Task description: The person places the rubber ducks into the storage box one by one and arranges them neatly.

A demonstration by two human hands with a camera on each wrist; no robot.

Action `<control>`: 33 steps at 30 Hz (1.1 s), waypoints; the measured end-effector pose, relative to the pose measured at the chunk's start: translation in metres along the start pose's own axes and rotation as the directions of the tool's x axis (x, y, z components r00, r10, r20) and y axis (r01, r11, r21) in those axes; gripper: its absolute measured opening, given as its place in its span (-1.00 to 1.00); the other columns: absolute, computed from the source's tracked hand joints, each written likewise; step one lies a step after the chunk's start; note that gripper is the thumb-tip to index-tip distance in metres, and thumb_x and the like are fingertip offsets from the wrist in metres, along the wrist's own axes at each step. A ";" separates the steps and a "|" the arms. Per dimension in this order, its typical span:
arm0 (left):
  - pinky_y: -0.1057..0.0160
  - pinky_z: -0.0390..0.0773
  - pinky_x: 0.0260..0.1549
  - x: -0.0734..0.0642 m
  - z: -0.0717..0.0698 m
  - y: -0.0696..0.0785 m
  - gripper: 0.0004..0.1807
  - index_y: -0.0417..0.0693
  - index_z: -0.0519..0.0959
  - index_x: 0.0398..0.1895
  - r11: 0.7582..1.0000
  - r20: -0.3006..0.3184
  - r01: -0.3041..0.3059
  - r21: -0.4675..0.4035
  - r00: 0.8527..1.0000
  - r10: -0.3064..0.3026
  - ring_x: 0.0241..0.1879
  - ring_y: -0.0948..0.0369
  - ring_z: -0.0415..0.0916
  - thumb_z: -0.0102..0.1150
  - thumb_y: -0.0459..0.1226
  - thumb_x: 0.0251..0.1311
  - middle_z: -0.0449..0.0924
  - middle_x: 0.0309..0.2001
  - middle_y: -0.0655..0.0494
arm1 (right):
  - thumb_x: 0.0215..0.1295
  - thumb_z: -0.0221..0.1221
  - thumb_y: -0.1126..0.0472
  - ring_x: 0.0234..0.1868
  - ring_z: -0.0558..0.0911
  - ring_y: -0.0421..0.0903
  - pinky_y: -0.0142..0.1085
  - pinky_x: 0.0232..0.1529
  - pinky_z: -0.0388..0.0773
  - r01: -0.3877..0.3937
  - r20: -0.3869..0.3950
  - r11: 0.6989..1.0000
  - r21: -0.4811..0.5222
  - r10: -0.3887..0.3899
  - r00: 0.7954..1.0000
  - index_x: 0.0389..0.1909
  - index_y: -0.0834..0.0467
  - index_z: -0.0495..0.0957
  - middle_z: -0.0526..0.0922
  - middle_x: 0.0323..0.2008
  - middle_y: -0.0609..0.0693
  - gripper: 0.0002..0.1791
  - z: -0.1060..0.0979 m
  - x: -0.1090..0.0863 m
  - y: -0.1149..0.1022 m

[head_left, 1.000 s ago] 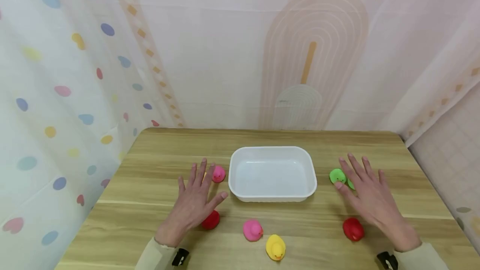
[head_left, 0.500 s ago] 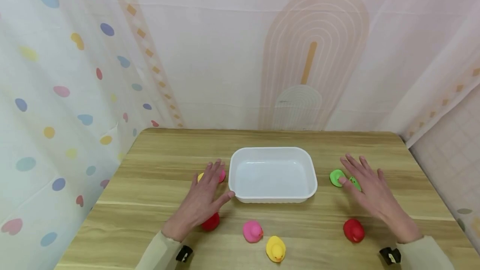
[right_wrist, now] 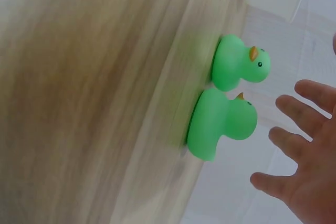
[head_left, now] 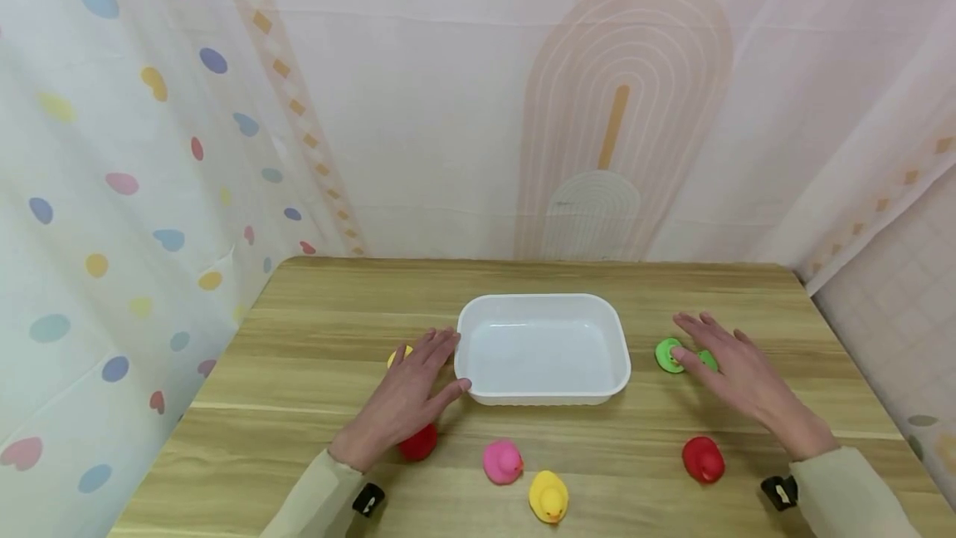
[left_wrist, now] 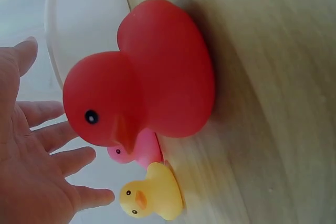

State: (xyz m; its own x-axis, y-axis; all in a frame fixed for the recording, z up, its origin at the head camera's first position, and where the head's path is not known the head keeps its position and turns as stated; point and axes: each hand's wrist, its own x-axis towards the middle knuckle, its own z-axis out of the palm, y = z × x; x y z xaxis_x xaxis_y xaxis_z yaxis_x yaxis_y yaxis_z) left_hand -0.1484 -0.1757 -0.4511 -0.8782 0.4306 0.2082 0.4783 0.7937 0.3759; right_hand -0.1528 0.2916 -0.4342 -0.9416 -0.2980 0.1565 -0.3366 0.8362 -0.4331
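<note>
My left hand (head_left: 407,393), fingers spread, hovers at the left side of a white plastic tub (head_left: 543,398); whether its thumb and fingertips touch the rim I cannot tell. Beneath it are a red rubber duck (head_left: 418,444), a partly covered yellow duck (head_left: 399,354) and a pink duck (left_wrist: 150,149), which the hand hides in the head view. Over on the right, my right hand (head_left: 739,376) hovers with extended fingers above two green ducks, one nearer the tub (head_left: 668,355) and one partly hidden (head_left: 708,360). Neither hand holds anything.
In front of the tub lie another pink duck (head_left: 503,462) and another yellow duck (head_left: 548,496). A second red duck (head_left: 704,460) sits left of my right forearm. The wooden table (head_left: 358,289) ends at a patterned curtain (head_left: 433,123) behind.
My left hand has moved right toward the tub, covering the pink duck and uncovering part of the yellow one. My right hand has shifted only slightly. The ducks and tub stay put.
</note>
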 end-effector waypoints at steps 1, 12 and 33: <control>-0.48 0.17 0.35 0.000 0.000 0.000 -0.24 -0.21 0.36 0.50 1.000 0.001 0.000 -0.001 1.000 0.000 0.52 -0.19 0.17 0.20 0.08 0.42 0.33 0.50 -0.17 | 0.58 0.09 -0.09 0.47 0.26 0.44 0.49 0.32 0.11 0.003 0.005 1.000 -0.003 -0.003 1.000 0.46 0.29 0.37 0.39 0.43 0.34 -0.33 0.000 0.001 0.001; -0.46 0.21 0.33 0.003 0.004 0.000 -0.27 -0.21 0.40 0.48 1.000 0.009 -0.007 0.017 1.000 0.007 0.51 -0.20 0.20 0.22 0.06 0.42 0.34 0.49 -0.17 | 0.52 0.19 -0.09 0.36 0.42 0.44 0.38 0.31 0.30 -0.001 0.062 1.000 -0.028 0.002 0.998 0.34 0.29 0.52 0.53 0.30 0.37 -0.39 0.002 0.012 0.011; -0.46 0.20 0.35 0.005 0.006 0.002 -0.27 -0.21 0.42 0.46 1.000 0.001 0.011 -0.002 1.000 -0.011 0.51 -0.16 0.20 0.26 0.05 0.39 0.35 0.48 -0.12 | 0.36 0.37 0.18 -0.14 0.69 0.05 0.13 -0.06 0.67 0.052 0.011 0.997 -0.059 -0.052 0.999 0.06 0.31 0.69 0.71 -0.07 0.15 -0.64 0.006 0.013 0.009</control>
State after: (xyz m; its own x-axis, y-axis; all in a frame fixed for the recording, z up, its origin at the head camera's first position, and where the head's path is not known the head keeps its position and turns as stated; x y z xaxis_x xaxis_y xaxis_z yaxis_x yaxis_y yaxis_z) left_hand -0.1518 -0.1697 -0.4552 -0.8833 0.4225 0.2030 0.4688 0.7976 0.3795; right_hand -0.1684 0.2927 -0.4417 -0.9229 -0.3461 0.1686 -0.3848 0.8452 -0.3708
